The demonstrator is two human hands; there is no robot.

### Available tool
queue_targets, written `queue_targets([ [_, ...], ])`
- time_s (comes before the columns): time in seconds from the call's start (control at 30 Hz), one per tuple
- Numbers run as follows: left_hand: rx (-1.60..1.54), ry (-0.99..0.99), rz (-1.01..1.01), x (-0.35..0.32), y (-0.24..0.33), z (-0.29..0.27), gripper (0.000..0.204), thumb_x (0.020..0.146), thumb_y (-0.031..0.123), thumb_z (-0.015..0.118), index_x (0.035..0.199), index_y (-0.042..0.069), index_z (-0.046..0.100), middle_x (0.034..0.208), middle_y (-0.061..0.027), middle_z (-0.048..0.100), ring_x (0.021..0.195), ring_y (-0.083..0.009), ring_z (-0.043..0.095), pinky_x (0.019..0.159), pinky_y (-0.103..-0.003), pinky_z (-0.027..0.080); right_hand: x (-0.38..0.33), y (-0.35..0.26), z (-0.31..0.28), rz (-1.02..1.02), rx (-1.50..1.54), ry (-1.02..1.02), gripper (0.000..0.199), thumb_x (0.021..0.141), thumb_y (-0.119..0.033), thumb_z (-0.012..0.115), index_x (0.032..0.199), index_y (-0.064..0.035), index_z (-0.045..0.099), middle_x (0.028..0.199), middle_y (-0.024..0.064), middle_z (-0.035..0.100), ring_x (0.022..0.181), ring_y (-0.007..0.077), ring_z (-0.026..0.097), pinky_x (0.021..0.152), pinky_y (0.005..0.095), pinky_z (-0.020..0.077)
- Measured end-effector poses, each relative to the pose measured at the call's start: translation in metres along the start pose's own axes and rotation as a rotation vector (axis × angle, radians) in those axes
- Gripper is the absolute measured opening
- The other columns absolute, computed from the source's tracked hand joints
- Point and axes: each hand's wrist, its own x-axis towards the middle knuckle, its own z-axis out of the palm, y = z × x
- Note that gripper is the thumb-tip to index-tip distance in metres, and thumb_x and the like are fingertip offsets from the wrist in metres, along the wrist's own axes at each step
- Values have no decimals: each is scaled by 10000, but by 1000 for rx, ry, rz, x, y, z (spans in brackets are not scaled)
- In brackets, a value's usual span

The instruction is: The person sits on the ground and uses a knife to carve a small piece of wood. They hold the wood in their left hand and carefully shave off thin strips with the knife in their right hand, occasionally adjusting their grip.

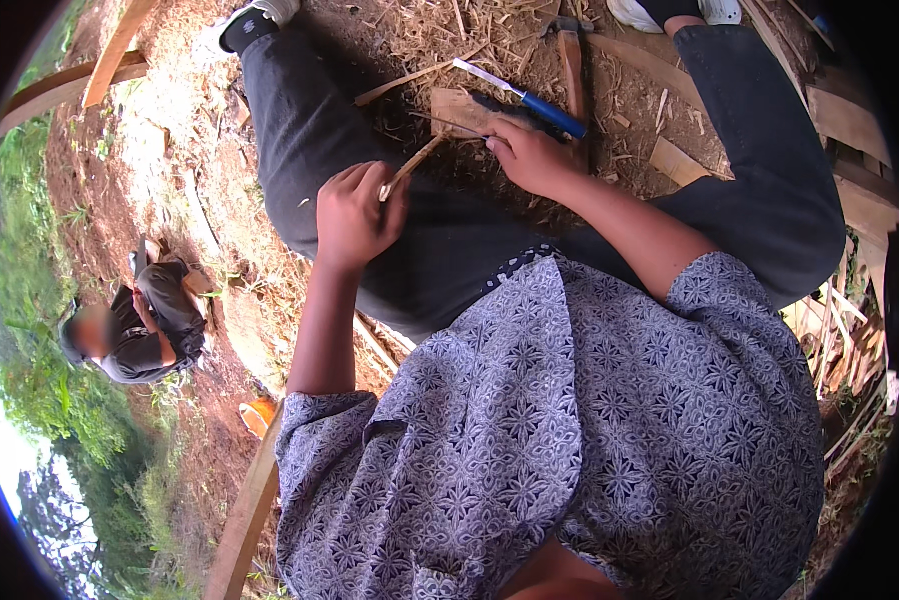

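Observation:
My left hand is closed around a short wooden stick, whose pale cut end sticks out by the thumb. My right hand is closed on a thin dark tool that narrows like a blade and points left, just above the stick's far end; its handle is hidden in the palm. Beyond that hand lies a chisel with a blue handle. A flat wooden block rests on the ground behind the thin tool, with a black object beside it that I cannot make out.
A hammer with a wooden handle lies past the chisel. Wood shavings litter the soil between my spread legs. Cut boards lie at the right. Far left, another person sits on the ground near an orange object.

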Motion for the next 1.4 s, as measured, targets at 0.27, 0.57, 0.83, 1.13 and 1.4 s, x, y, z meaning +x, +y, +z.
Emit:
queue_targets([
  [0.27, -24, 1, -15, 1, 6, -2, 157, 876, 39, 702, 824, 29, 554, 709, -153, 586, 646, -386, 611, 587, -446, 478, -12, 0, 0, -26, -169, -9, 277, 1045, -294, 562, 1283, -175, 638, 981, 194, 725, 897, 435, 701, 780, 532, 549],
  [0.57, 37, 131, -442, -6, 18, 2, 179, 1003, 199, 651, 993, 23, 677, 791, -163, 684, 705, -358, 682, 633, -433, 523, 23, 63, 1, 94, 70, 4, 371, 1054, -335, 515, 1352, -153, 639, 1087, 128, 748, 981, 288, 731, 851, 443, 562],
  [0.83, -168, 302, -381, 13, 37, 11, 132, 970, 125, 703, 1034, 11, 685, 816, -183, 706, 730, -363, 700, 670, -428, 540, 5, -18, -92, 241, 513, -51, 515, 1073, -357, 524, 1487, -56, 465, 932, 67, 732, 593, 94, 556, 515, 267, 453],
  [1.13, 3, 111, -184, 35, 48, 24, 170, 968, 125, 655, 1056, 13, 561, 949, -255, 684, 912, -487, 659, 757, -563, 509, -43, -18, -106, 114, 393, -181, 474, 1042, -228, 522, 1488, -83, 454, 1029, 102, 699, 753, 167, 651, 686, 352, 536],
  [1.4, -61, 23, -116, 40, 73, 21, 227, 969, 167, 661, 1062, 14, 522, 1000, -241, 662, 985, -481, 638, 808, -550, 517, -46, -2, -64, -48, 318, 31, 368, 1071, -229, 514, 1427, -144, 550, 960, 140, 722, 885, 278, 725, 841, 408, 535],
])
